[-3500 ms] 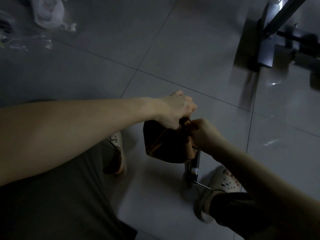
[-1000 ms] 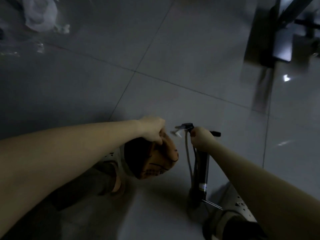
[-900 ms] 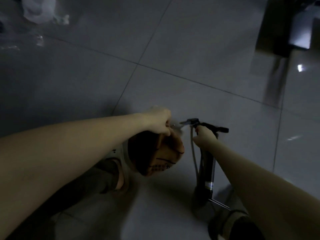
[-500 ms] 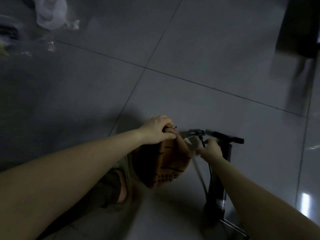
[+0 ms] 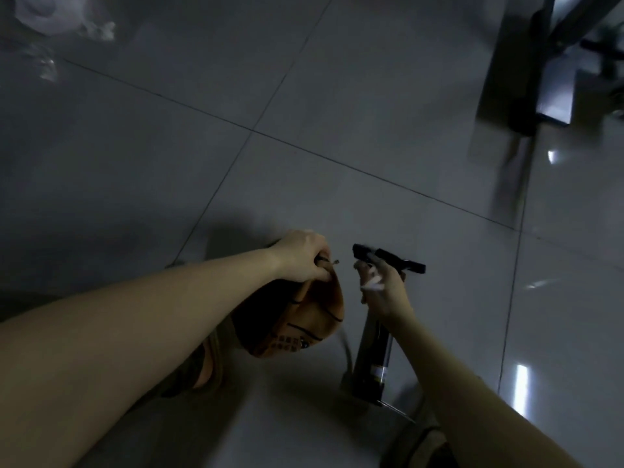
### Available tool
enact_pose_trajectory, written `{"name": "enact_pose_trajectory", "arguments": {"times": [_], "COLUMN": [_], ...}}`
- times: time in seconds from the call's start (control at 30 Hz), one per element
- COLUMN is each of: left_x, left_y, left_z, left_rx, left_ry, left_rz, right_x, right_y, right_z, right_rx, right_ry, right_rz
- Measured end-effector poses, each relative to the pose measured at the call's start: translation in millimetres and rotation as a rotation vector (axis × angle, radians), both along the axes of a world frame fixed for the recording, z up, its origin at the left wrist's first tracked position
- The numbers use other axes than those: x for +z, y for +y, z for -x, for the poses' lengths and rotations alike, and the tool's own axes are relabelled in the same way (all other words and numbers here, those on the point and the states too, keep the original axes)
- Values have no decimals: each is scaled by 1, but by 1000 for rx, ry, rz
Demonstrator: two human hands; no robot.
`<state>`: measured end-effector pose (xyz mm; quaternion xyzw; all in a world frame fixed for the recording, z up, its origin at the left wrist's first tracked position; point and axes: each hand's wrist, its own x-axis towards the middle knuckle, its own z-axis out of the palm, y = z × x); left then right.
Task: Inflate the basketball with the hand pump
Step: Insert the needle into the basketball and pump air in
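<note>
Forearms fill the lower part of the dim head view, reaching down over a grey tiled floor [image 5: 337,96]. Nearest the camera, a sandalled foot [image 5: 202,369] stands on the floor beneath the left arm. Just past it the basketball [image 5: 304,319], orange-brown with black lines and still sagging and folded, hangs or rests low beside that foot; whether it touches the floor cannot be told. The left hand [image 5: 300,256] is closed around the ball's top, pinching a fold of it, and a thin metal needle [image 5: 335,262] sticks out from the fingers toward the right. Beside the ball stands the hand pump [image 5: 373,359], upright, its dark barrel on a small base on the floor. The right hand [image 5: 383,287] is curled near the pump's black T-handle [image 5: 388,260], gripping something pale and blurred; what it is cannot be made out. Farther off, a dark metal frame [image 5: 526,79] stands at upper right, and crumpled white plastic [image 5: 44,15] lies at upper left.
</note>
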<state>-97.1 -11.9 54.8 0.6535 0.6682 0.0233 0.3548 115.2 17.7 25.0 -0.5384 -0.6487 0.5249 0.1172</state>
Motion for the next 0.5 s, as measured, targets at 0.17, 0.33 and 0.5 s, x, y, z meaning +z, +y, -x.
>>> {"name": "enact_pose_trajectory", "arguments": {"times": [0.17, 0.33, 0.5], "left_x": [0, -7, -13], "left_y": [3, 6, 8], "left_z": [-14, -10, -11], "left_rx": [-76, -68, -85], "left_ry": [17, 11, 6], "left_rz": [-22, -25, -40], "right_x": [16, 14, 6], "right_y": [5, 7, 9], "right_z": [-9, -9, -5], "right_rx": [-144, -129, -99], "right_ry": [315, 230, 135], "right_rz": [504, 602, 519]}}
